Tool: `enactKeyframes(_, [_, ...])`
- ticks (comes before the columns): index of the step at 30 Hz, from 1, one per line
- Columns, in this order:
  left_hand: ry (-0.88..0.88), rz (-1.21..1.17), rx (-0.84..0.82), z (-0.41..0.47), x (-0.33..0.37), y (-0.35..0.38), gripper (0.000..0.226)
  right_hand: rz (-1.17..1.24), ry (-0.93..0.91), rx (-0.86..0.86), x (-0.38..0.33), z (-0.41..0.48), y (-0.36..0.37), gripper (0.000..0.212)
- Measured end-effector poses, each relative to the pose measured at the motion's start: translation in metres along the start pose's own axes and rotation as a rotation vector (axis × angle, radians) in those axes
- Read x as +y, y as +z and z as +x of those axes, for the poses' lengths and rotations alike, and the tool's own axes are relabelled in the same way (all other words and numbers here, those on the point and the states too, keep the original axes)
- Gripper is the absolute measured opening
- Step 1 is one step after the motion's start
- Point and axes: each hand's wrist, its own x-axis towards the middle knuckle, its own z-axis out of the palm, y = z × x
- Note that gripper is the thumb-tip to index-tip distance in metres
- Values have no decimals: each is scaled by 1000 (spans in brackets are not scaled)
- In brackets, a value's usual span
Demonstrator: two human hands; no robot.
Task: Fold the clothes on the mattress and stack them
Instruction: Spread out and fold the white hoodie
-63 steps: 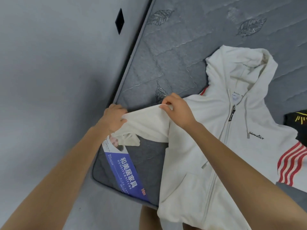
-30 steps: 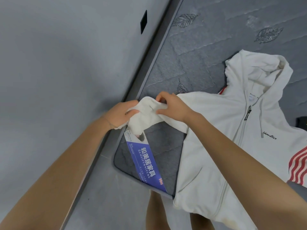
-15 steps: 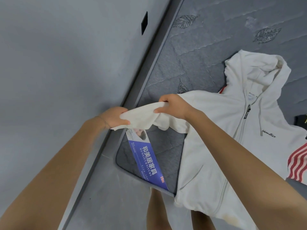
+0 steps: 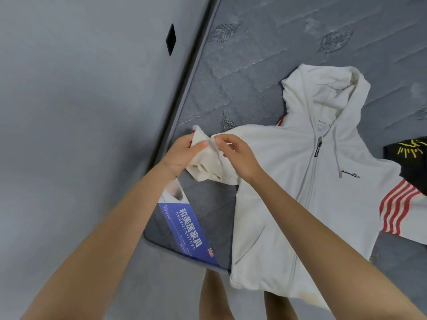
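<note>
While left hand [image 4: 182,154] grips sleeve [image 4: 209,163], hem [image 4: 265,282] overhangs mattress [image 4: 231,84]

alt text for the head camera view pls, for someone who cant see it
A left hand grips and a right hand pinches the bunched sleeve of a white zip hoodie lying front up on a grey quilted mattress. A black garment with yellow print lies at the right edge.
</note>
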Motion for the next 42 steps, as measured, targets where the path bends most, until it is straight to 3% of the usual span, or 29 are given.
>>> enactKeyframes(3, [-81, -134, -13, 6, 8, 37, 27, 44, 11, -82, 14, -15, -20, 32])
enactKeyframes(6, [-115, -226, -47, 10, 14, 67, 19, -28, 41, -197, 32, -25, -44, 78])
enactKeyframes(8, [-149, -277, -57, 13, 19, 83, 14, -146, 1, -186, 44, -29, -56, 89])
enactKeyframes(10, [-162, -284, -71, 15, 22, 96, 18, -119, -24, -35, 53, -32, -68, 65])
enactKeyframes(12, [-99, -213, -102, 17, 24, 112, 26, -18, 3, 125, 60, -35, -82, 18])
enactKeyframes(16, [100, 119, -43, 22, 16, 143, 36, 31, 93, 278, 78, -41, -115, 23])
enactKeyframes(21, [361, 822, -15, 28, -5, 185, 47, 196, 189, 407, 105, -54, -166, 25])
enactKeyframes(24, [344, 1096, -51, 30, -14, 220, 53, 279, 219, 477, 125, -61, -195, 22])
enactKeyframes(35, [296, 1206, -170, 39, -40, 341, 56, 290, 306, 788, 203, -84, -285, 13])
enactKeyframes(42, [364, 1340, -176, 54, -51, 385, 55, 193, 407, 847, 250, -83, -316, 11])
